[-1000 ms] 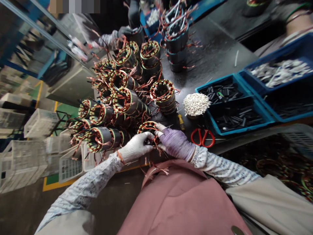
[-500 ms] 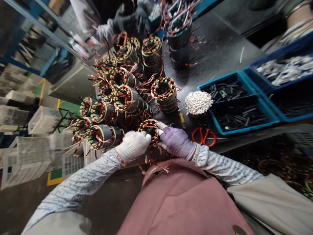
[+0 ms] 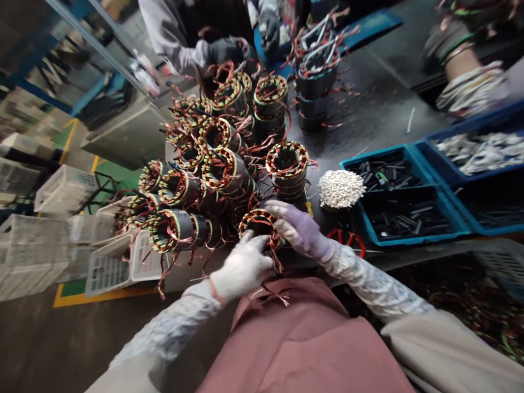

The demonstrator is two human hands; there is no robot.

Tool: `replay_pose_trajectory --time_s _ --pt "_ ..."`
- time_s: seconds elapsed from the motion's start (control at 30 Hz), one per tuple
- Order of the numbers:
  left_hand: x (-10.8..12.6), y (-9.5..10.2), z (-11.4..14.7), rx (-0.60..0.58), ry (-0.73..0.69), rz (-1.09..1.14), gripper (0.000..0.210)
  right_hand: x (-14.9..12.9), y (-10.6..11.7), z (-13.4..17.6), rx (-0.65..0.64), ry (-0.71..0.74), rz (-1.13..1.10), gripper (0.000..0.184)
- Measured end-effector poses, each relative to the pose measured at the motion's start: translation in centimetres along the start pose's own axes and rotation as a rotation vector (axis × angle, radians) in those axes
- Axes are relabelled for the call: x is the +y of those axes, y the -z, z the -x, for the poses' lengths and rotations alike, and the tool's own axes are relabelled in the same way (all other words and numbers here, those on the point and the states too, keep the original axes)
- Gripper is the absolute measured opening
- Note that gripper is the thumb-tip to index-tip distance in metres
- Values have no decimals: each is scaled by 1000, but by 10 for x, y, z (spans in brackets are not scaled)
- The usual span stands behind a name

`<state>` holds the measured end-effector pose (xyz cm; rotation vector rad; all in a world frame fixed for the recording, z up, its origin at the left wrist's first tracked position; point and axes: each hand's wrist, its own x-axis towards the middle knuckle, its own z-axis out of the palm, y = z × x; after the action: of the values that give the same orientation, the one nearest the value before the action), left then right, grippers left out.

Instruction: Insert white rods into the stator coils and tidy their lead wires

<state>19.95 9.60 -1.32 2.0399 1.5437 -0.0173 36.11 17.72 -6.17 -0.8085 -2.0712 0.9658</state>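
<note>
A motor stator (image 3: 257, 217) with copper windings and green-yellow insulation around its rim stands upright at the table's near edge. My left hand (image 3: 244, 266), in a white knit glove, reaches over the stator's near rim with its fingers apart, close to loose copper leads. On the far right side of that same stator, my right hand (image 3: 302, 230) in a purple glove curls its fingers along the rim and steadies it. Several more stators lie on their sides just left, among them a stator (image 3: 170, 230). Another stator (image 3: 286, 164) stands upright beyond my right hand.
A bundle of white sleeves (image 3: 341, 189) stands right of the stators. Blue bins (image 3: 413, 240) hold short black tubes. Red-handled scissors (image 3: 356, 240) and a yellow screwdriver handle (image 3: 309, 208) lie near my right hand. Two co-workers' gloved hands (image 3: 227, 52) work opposite.
My left hand has opened from a closed grip and shifted right and nearer me. My right hand stays at the stator. The view has shifted, and a co-worker's hand now shows at upper right.
</note>
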Motion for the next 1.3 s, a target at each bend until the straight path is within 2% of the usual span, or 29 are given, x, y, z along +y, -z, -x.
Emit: replay_pose_trajectory --time_s 0.1,0.13,0.17,0.2,0.27,0.3,0.37,0.43,0.47,0.6,0.7,0.77,0.83,0.93,0.97,1.0,1.03,1.07,1.13,1.2,1.23,1.3 --pt "1 -31 -28 -48 42 -68 23 -28 -29 -51 -314 -55 162 28" --pt "1 -33 -33 -44 40 -45 25 -36 -35 -60 -379 -71 188 26" --pt "-1 -32 -34 -38 36 -25 25 -41 -36 -64 -390 -83 161 25" --pt "-4 -28 -30 -24 32 -5 24 -43 -34 -62 -332 -92 89 27" --pt "-15 -14 -13 48 -8 91 20 -37 -19 -43 -70 -98 -79 34" --pt "-22 -7 -3 123 -28 180 18 -31 -10 -30 78 -95 -90 34" --pt "-41 4 14 353 -9 405 19 -19 3 -4 200 -57 39 28" --pt "-60 5 18 523 99 528 22 -11 1 15 114 15 222 24" --pt "-70 2 13 538 170 495 22 -9 -4 20 29 47 300 24" --pt "-99 -24 -27 326 341 176 21 -6 -30 21 -312 48 534 26" --pt "-112 -44 -54 275 370 168 22 -6 -34 22 -469 7 626 29" --pt "-114 -52 -57 276 373 192 21 -5 -28 26 -493 17 644 30" --pt "-111 -54 -46 318 379 207 21 -4 -21 30 -466 19 667 34" --pt "-90 -48 -15 545 391 253 28 3 -12 30 -432 26 715 49" --pt "-81 -45 -6 619 354 288 29 6 -10 29 -443 36 729 55" --pt "-71 -41 0 645 281 318 29 9 -9 27 -465 50 739 58" --pt "-62 -37 2 608 193 326 27 12 -8 25 -493 62 748 58" --pt "-53 -33 -1 495 115 289 26 15 -8 24 -514 65 757 56" --pt "-41 -26 -17 162 37 115 32 18 -10 23 -526 59 772 50" --pt "-35 -20 -40 -83 44 -44 36 18 -11 26 -513 37 780 47" --pt "-33 -18 -50 -155 48 -85 33 17 -11 28 -507 24 781 46" --pt "-28 -14 -64 -218 40 -108 20 14 -11 32 -507 -9 777 45"
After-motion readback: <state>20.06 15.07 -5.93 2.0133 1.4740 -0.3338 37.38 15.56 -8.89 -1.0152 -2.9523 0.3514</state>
